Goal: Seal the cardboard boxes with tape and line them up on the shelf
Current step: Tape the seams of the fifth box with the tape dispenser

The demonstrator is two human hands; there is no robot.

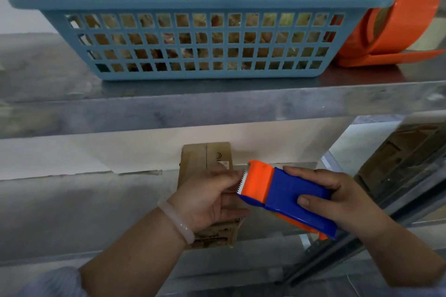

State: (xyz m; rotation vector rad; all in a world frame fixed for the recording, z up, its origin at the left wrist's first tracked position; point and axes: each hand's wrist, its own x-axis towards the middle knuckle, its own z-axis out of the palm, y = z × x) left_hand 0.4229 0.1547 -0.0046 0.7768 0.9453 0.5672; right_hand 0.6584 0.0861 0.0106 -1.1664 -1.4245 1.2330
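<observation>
Right hand grips tape dispenser, thumb on top. Left hand at its serrated left end, over cardboard box on lower shelf; hold unclear. Advice: pull tape taut, centre on seam, press flat, then cut.

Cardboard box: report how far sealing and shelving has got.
Done: no finished tape strip shows on the cardboard box. In hand: left hand holds it, right hand grips the tape dispenser beside it. Remaining: taping, then lining up on the shelf.
</observation>
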